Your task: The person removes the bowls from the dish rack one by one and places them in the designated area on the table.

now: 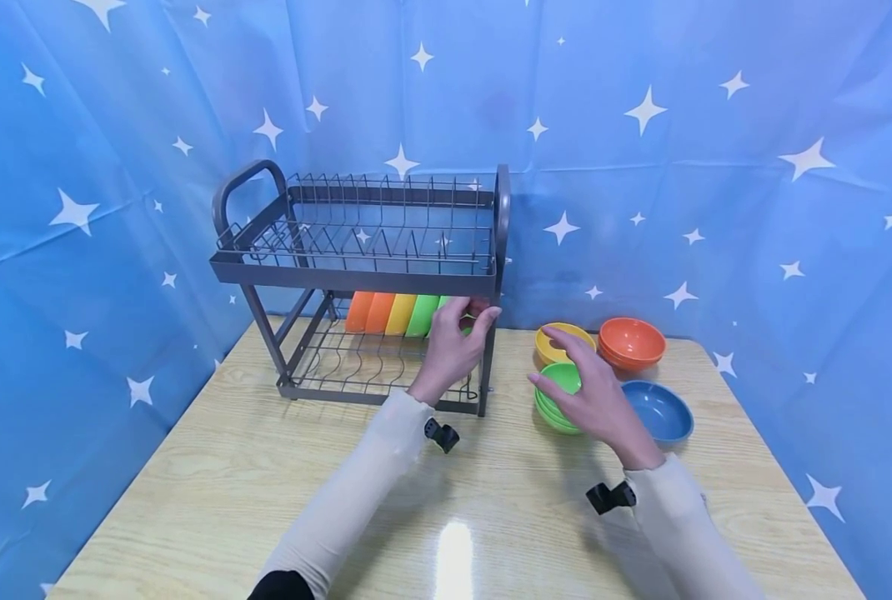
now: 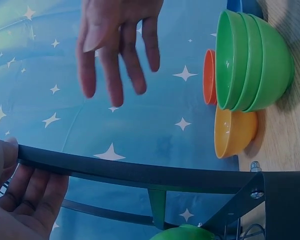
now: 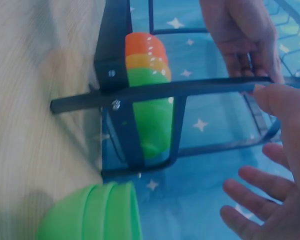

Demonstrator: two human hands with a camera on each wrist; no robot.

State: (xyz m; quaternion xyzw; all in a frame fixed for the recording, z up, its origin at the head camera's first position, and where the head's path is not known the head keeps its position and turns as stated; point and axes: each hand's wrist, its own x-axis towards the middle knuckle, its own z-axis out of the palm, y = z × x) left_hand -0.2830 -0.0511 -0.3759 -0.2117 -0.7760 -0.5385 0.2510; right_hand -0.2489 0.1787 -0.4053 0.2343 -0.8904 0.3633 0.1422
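A blue star-printed cloth backs a pale wooden table (image 1: 213, 467); on it stands a two-tier dish rack (image 1: 356, 267), its long axis running left to right, with bowls on edge in a row on the lower tier (image 1: 393, 314). The left hand (image 1: 455, 343) curls its fingers around the rack's right front post; the right hand (image 1: 592, 396) hovers open, fingers spread, just over the green bowl stack (image 1: 554, 398), which lies right of the rack and nearer this hand.
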